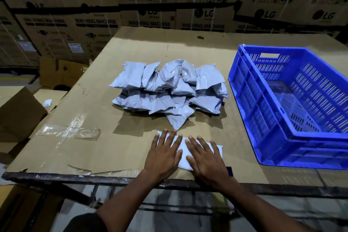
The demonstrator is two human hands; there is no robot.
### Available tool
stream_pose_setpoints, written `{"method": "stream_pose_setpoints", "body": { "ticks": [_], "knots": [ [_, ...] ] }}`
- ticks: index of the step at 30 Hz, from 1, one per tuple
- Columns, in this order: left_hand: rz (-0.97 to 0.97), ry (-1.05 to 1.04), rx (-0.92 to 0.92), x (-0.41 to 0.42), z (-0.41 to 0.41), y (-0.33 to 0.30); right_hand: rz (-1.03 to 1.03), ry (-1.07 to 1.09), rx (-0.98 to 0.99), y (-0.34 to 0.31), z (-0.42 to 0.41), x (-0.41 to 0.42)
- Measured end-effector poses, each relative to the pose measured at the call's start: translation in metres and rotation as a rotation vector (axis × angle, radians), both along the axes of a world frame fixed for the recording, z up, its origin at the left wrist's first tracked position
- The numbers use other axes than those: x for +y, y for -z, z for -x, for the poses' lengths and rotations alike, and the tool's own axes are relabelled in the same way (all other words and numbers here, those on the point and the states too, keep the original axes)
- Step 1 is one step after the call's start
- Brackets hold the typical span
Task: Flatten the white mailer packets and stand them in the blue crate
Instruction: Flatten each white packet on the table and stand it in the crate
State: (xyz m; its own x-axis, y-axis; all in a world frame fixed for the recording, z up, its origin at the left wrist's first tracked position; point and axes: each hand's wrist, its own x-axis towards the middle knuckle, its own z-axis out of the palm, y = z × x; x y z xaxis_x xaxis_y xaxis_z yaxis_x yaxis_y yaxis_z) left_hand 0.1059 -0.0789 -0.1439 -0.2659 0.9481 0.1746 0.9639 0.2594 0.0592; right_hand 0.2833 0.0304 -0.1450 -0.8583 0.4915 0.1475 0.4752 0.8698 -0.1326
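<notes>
1. Warehouse corner, stacked washing machine cartons along the back, and a table topped with a cardboard sheet (taped and torn along the near edge).
2. Bare cardboard runs left of the pile of white mailer packets; the blue crate sits at the right side, just beside the pile.
3. One mailer packet lies flat near the front edge, apart from the pile.
4. Left hand and right hand rest side by side on it, palms down, fingers straight and spread, covering most of it.
</notes>
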Motion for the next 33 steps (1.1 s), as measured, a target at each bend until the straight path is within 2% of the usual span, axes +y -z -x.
{"method": "stream_pose_setpoints", "body": {
  "ticks": [17,23,28,33],
  "knots": [
    [0.033,-0.048,-0.073,-0.001,-0.003,0.008,0.032,-0.015,-0.041,0.002,-0.004,0.005],
    [-0.034,-0.043,-0.104,-0.010,-0.003,0.008,0.022,0.009,-0.054,0.003,-0.005,0.004],
    [0.037,-0.046,-0.073,-0.011,-0.004,0.009,0.084,0.001,-0.079,0.001,-0.006,0.005],
    [0.069,-0.054,-0.088,-0.012,-0.003,0.011,0.124,-0.161,-0.101,-0.005,-0.017,0.011]
  ]
}}
